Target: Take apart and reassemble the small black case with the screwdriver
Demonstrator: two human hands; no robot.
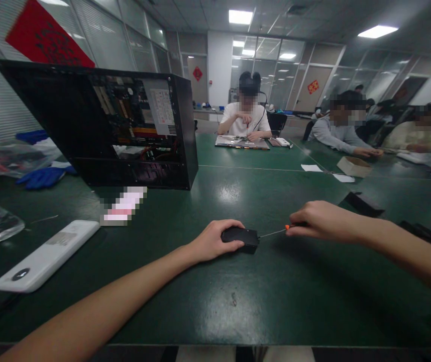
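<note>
On the green table, my left hand (211, 241) is closed around a small black box-shaped device (246, 237), thumb along its near side and fingers over its far side. Its right end faces my right hand (309, 220), which is closed on a screwdriver (274, 233) with a thin metal shaft and an orange part by the fingers. The shaft points left, and its tip is at the right end of the device. Whether the tip sits in a screw is too small to tell. My fingers hide most of the screwdriver's handle.
An open black computer case (143, 173) stands at the back left. A white power strip (49, 259) and blue gloves (42, 177) lie at left. Black parts (364, 203) lie beyond my right forearm. Across the table (215, 311) a person (247, 118) works on a flat panel.
</note>
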